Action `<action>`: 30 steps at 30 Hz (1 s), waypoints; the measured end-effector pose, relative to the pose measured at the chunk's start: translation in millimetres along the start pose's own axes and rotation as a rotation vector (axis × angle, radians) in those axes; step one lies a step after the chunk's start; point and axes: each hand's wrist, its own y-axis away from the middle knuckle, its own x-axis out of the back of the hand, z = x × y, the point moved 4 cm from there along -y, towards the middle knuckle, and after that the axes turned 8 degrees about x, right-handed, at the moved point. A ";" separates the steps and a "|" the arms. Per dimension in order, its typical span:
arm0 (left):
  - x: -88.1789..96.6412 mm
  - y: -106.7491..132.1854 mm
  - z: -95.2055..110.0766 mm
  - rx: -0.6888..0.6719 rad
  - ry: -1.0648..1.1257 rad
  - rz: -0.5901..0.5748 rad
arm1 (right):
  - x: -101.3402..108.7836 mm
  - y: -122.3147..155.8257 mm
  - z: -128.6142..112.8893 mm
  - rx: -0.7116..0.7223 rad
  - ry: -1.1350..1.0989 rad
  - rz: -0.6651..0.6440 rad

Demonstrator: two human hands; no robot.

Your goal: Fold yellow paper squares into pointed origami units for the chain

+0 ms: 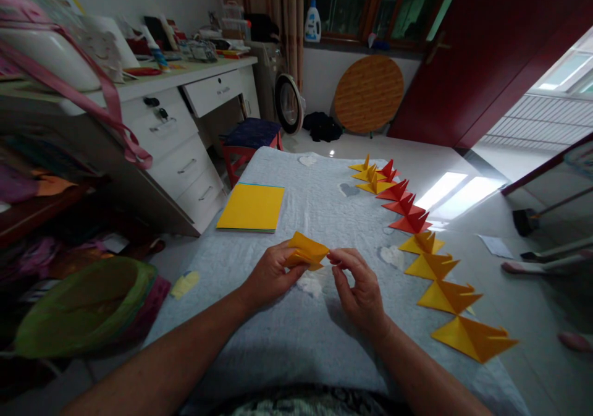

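Note:
A partly folded piece of yellow origami paper (306, 249) is held above the middle of the cloth-covered surface. My left hand (277, 274) is closed on its left side, thumb in front and fingers behind. At the paper's right corner, the bent fingertips of my right hand (359, 283) pinch the tip. Beyond my left hand lies a stack of square paper (251, 207), yellow on top with blue-green edges showing. To the right, a curved row of folded paper pieces runs away from me, with several yellow ones (433, 266) nearer and red ones (405, 204) further off.
The pale blue cloth (319, 184) covers the work surface. A white desk (167, 131) with drawers stands left, beside a stool (250, 133). A green-lined bin (88, 305) is low at left. A round wooden board (369, 93) leans by the wall. Someone's foot (574, 342) shows at right.

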 end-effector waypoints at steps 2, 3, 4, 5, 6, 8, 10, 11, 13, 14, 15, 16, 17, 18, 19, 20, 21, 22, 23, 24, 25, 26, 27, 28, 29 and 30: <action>-0.5 -0.4 3.0 -0.022 -0.025 -0.022 | -1.2 0.3 0.8 0.009 0.012 -0.020; -1.1 -0.7 4.4 -0.033 -0.042 -0.035 | -1.8 0.2 1.2 0.008 0.020 -0.032; -1.7 -0.9 5.5 -0.040 -0.059 -0.046 | -2.3 0.1 1.6 0.002 0.028 -0.041; -2.3 -1.2 6.5 -0.045 -0.072 -0.056 | -2.5 -0.2 1.9 -0.005 0.034 -0.046; -2.7 -1.5 7.0 -0.047 -0.082 -0.062 | -2.5 -0.5 2.1 -0.016 0.038 -0.048; -2.4 -1.8 6.9 -0.044 -0.095 -0.052 | -2.1 -1.2 2.7 -0.046 0.039 -0.041; -1.1 -2.0 5.0 -0.034 -0.088 -0.028 | -1.7 -1.7 3.4 -0.074 0.032 -0.033; -0.2 -2.0 3.5 -0.028 -0.080 -0.014 | -1.5 -1.8 3.8 -0.084 0.028 -0.031; 1.7 -2.0 0.5 -0.022 -0.054 0.014 | -1.4 -1.6 4.8 -0.095 0.024 -0.033; 2.4 -2.0 -0.7 -0.022 -0.040 0.023 | -1.3 -1.4 5.4 -0.098 0.023 -0.034; 3.0 -2.0 -1.7 -0.022 -0.029 0.029 | -1.1 -1.1 6.0 -0.100 0.022 -0.034; 3.5 -2.1 -2.3 -0.022 -0.018 0.031 | -0.8 -0.9 6.6 -0.103 0.020 -0.033; 3.9 -2.2 -2.6 -0.018 -0.006 0.031 | -0.5 -0.8 7.0 -0.102 0.017 -0.030; 4.4 -2.3 -2.9 -0.010 0.006 0.028 | -0.1 -0.8 7.2 -0.100 0.012 -0.027; 4.9 -2.4 -3.0 -0.002 0.020 0.026 | 0.4 -1.0 7.0 -0.094 0.007 -0.023; 5.3 -2.5 -3.2 0.009 0.035 0.019 | 0.7 -1.3 6.4 -0.082 0.001 -0.023; 5.5 -2.6 -3.5 0.022 0.053 0.009 | 1.0 -1.8 5.5 -0.066 -0.006 -0.026; 5.3 -2.7 -4.1 0.037 0.074 -0.009 | 1.2 -2.3 4.4 -0.049 -0.013 -0.033; 4.7 -2.8 -5.0 0.054 0.098 -0.033 | 1.5 -2.8 3.5 -0.034 -0.018 -0.041; 3.9 -2.8 -6.1 0.071 0.126 -0.058 | 1.7 -3.1 2.7 -0.023 -0.023 -0.051; 2.8 -2.8 -7.3 0.089 0.155 -0.083 | 2.1 -3.3 2.1 -0.016 -0.028 -0.058; 1.6 -2.7 -8.6 0.106 0.183 -0.103 | 2.6 -3.4 1.8 -0.013 -0.033 -0.063; 0.7 -2.6 -9.8 0.120 0.208 -0.117 | 3.0 -3.3 1.7 -0.013 -0.038 -0.067; -0.2 -2.6 -10.7 0.133 0.227 -0.125 | 3.3 -3.1 1.6 -0.013 -0.043 -0.071; -0.8 -2.7 -11.2 0.141 0.241 -0.129 | 3.5 -3.0 1.7 -0.015 -0.045 -0.074; -1.2 -2.8 -11.3 0.147 0.249 -0.131 | 3.6 -3.0 1.7 -0.018 -0.046 -0.076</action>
